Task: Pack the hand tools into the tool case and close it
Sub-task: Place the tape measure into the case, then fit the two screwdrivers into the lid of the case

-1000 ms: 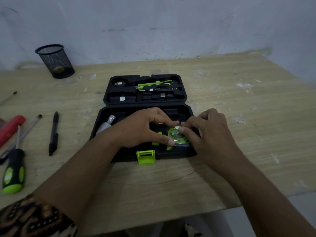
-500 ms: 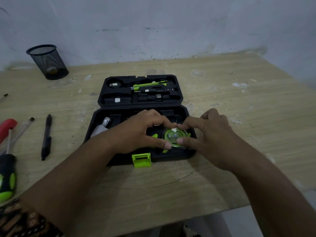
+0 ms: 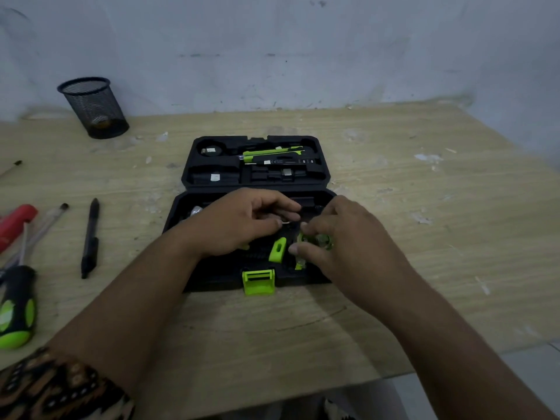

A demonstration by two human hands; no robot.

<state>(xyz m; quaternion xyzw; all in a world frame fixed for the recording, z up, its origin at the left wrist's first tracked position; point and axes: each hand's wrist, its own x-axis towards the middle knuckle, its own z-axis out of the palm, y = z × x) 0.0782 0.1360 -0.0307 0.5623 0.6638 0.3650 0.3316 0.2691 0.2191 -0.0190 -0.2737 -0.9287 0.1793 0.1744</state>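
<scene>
1. Working over an open black tool case (image 3: pixel 212 277) at the tabletop's (image 3: pixel 424 237) centre, both hands reach into its near half.
2. The right hand (image 3: pixel 342 237) pinches a green tape measure (image 3: pixel 318 239) between thumb and fingers.
3. The left hand (image 3: pixel 239 222) curls beside it; whether it holds anything cannot be told.
4. A green-black screwdriver (image 3: pixel 16 307) lies at the left edge, beside a black pen (image 3: pixel 90 237).

Both forearms extended forward; left hand (image 3: pixel 242 222) fingers curled, right hand (image 3: pixel 342 237) fingers bent downward.
</scene>
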